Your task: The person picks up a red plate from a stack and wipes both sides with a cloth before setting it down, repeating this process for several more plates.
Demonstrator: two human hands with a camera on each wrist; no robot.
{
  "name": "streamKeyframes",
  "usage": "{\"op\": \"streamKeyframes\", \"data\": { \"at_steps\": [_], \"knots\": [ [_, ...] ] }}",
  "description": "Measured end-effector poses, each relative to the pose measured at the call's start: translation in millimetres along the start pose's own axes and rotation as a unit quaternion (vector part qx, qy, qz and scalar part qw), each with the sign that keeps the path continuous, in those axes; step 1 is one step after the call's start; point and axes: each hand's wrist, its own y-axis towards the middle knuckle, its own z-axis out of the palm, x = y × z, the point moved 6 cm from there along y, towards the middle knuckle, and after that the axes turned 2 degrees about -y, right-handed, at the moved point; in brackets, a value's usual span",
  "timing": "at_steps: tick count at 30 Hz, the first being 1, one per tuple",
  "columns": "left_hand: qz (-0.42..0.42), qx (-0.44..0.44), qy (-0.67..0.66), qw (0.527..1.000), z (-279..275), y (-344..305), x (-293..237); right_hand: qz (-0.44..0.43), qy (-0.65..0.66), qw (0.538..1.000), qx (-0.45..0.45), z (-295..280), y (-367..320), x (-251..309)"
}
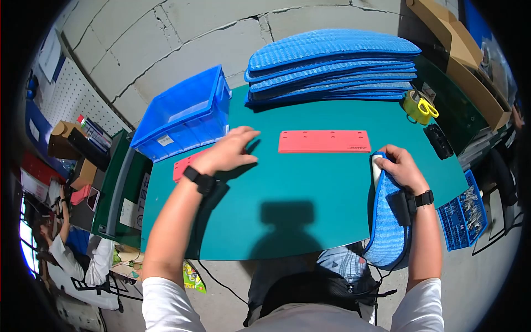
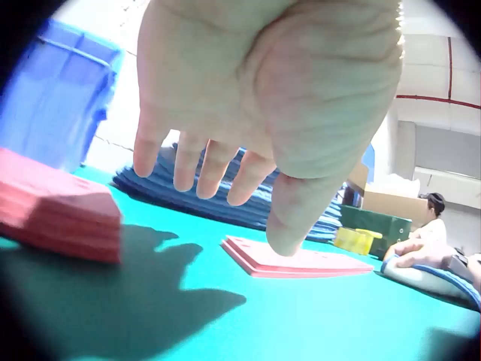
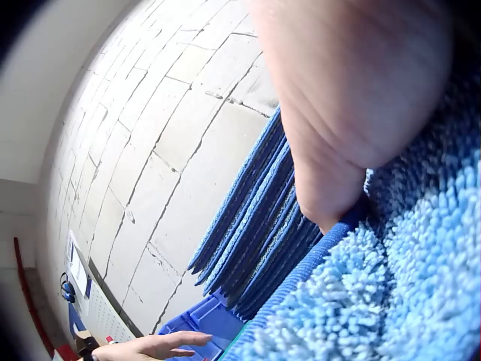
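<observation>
My left hand (image 1: 228, 152) is over the left part of the table, fingers extended and holding nothing. Beneath and beside it lies a stack of red cards (image 1: 183, 166), partly hidden by the hand; in the left wrist view the stack (image 2: 56, 210) shows several layers. A flat red card piece with small holes and dark print (image 1: 323, 141) lies mid-table between the hands. At the right, my right hand (image 1: 404, 169) grips a blue fluffy mop pad (image 1: 387, 227) by its end, thumb over a white patch. The pad hangs down past the table's front edge; its pile (image 3: 376, 293) fills the right wrist view's lower corner.
A tall stack of blue mop pads (image 1: 332, 63) stands at the back beside a blue plastic bin (image 1: 182, 124). Yellow-handled scissors (image 1: 426, 108) and a black object (image 1: 438, 142) lie at the right edge. A blue basket (image 1: 463, 213) sits lower right. Another person is at far left.
</observation>
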Motion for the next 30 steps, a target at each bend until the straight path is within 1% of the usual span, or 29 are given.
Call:
{"op": "streamKeyframes", "data": {
  "at_steps": [2,4,8,9,11,12,13,16,17,18,19,20,21,23,25,26,27,30],
  "knots": [
    [0.014,0.006,-0.008,1.000,20.9,27.8,-19.4,0.024,0.015,1.000,0.002,-0.3,-2.4,1.2],
    [0.020,0.003,-0.003,1.000,37.3,51.3,-31.7,0.023,0.023,0.999,-0.001,-0.6,-2.9,0.6],
    [0.021,-0.008,-0.023,0.999,59.7,80.4,-38.6,0.025,0.043,0.999,-0.004,-1.2,-2.9,-1.7],
    [0.025,-0.005,-0.022,0.999,56.7,82.1,-46.0,0.019,0.048,0.999,-0.002,-1.0,-3.0,-2.4],
    [-0.004,-0.015,0.001,1.000,42.0,80.6,-58.0,0.013,0.036,0.999,-0.002,-2.0,-2.9,-2.0],
    [0.027,-0.051,0.010,0.998,36.0,79.2,-62.5,0.010,0.033,0.999,-0.001,-2.6,-3.5,0.6],
    [0.028,-0.047,0.010,0.998,33.7,77.9,-63.3,0.005,0.030,1.000,0.002,-2.3,-3.6,2.0],
    [0.046,-0.080,-0.076,0.993,18.4,68.7,-65.4,0.002,0.048,0.999,-0.012,-3.5,-2.5,2.0],
    [0.047,-0.078,-0.077,0.993,15.6,63.2,-67.6,0.003,0.049,0.999,-0.017,-5.2,-3.2,2.5],
    [0.039,-0.071,-0.109,0.991,12.6,54.1,-73.0,0.007,0.049,0.999,-0.017,-5.7,-4.0,2.7],
    [0.030,-0.064,-0.140,0.988,9.4,44.2,-79.9,-0.008,0.061,0.998,-0.034,-8.2,-4.6,5.2],
    [0.021,-0.034,-0.127,0.991,8.1,33.4,-89.3,-0.024,0.074,0.996,-0.050,-10.5,-5.2,7.5],
    [0.042,-0.038,-0.139,0.989,14.2,21.7,-91.2,-0.021,0.073,0.996,-0.048,-10.5,-5.6,8.1],
    [0.049,-0.013,-0.093,0.994,24.0,0.4,-104.4,-0.036,0.095,0.993,-0.065,-10.9,-6.1,13.0],
    [0.064,0.008,-0.076,0.995,33.6,-16.6,-118.1,-0.032,0.101,0.993,-0.055,-10.0,-4.6,10.1],
    [0.074,0.019,-0.090,0.993,41.9,-23.2,-118.9,-0.026,0.101,0.993,-0.050,-9.1,-4.9,10.3],
    [0.063,0.037,-0.115,0.991,45.7,-28.6,-121.1,-0.021,0.100,0.994,-0.046,-8.9,-4.7,11.4],
    [0.063,0.017,-0.132,0.989,39.3,-36.6,-115.5,-0.024,0.086,0.995,-0.040,-6.6,-1.4,4.9]
  ]
}}
